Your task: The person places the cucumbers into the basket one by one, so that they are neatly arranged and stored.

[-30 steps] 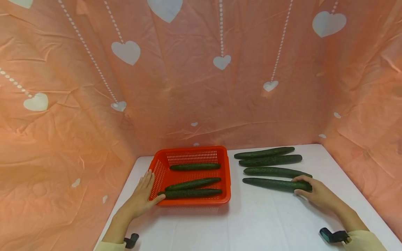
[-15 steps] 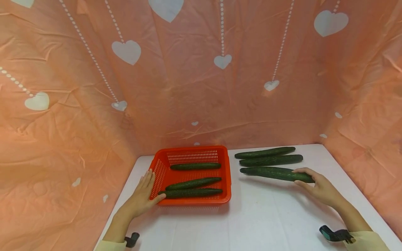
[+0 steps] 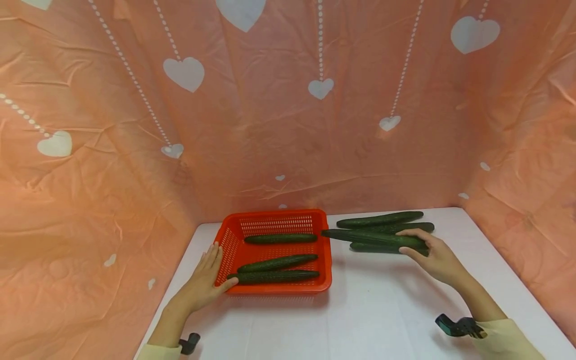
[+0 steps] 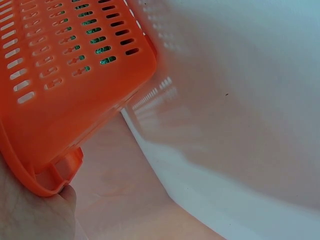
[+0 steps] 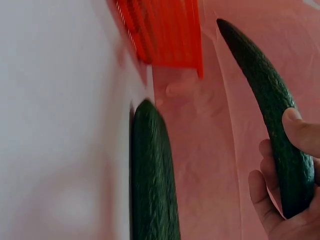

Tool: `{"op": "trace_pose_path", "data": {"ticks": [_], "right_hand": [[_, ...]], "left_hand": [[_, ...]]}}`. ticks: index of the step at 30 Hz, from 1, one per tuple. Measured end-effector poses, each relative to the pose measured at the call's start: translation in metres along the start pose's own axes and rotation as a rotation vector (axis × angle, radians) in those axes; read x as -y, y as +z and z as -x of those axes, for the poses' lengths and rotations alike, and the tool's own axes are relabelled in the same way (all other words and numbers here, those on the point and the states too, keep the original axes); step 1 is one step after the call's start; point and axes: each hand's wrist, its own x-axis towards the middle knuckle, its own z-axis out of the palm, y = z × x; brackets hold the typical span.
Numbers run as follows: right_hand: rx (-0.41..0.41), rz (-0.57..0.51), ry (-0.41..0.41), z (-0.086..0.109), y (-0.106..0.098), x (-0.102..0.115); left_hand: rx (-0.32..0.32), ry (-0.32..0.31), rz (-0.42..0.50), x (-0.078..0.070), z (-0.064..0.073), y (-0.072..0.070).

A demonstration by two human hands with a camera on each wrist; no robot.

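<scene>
My right hand (image 3: 434, 260) grips the thick end of a dark green cucumber (image 3: 369, 237), thumb on one side and fingers on the other. Raised off the table, its thin tip points left and overlaps the basket's right rim in the head view. The right wrist view shows this cucumber (image 5: 270, 95) well apart from another one (image 5: 152, 175) lying on the table. My left hand (image 3: 204, 277) rests on the left side of the red plastic basket (image 3: 327, 260), fingers straight, thumb over the front corner. Inside lie three cucumbers, one at the back (image 3: 281, 239) and two near the front (image 3: 279, 276).
Three more cucumbers lie on the white table (image 3: 360, 315) right of the basket: one at the back (image 3: 380, 219), a partly covered middle one (image 3: 418, 228), and a front one (image 3: 373, 248) beneath the held cucumber. Orange cloth (image 3: 288, 125) with white hearts encloses the back and sides.
My right hand has lifted the frontmost cucumber off the table and carried it left and back toward the basket. The left hand and basket have stayed in place.
</scene>
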Motion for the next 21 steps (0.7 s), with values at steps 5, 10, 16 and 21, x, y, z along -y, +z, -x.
{"op": "trace_pose_path", "data": {"ticks": [5,10,16,21], "right_hand": [[0.039,-0.063,0.005,-0.013,0.016,0.010],[0.060,-0.100,0.013,-0.024,0.032,0.022],[0.063,-0.126,-0.001,-0.038,0.050,0.039],[0.094,-0.147,0.015,-0.051,0.063,0.054]], "left_hand": [[-0.005,0.001,-0.006,-0.001,0.000,-0.001],[-0.006,0.007,-0.011,-0.001,0.000,0.000],[0.000,0.003,-0.019,-0.002,0.000,-0.002],[0.004,-0.004,-0.018,-0.002,-0.001,-0.002]]}}
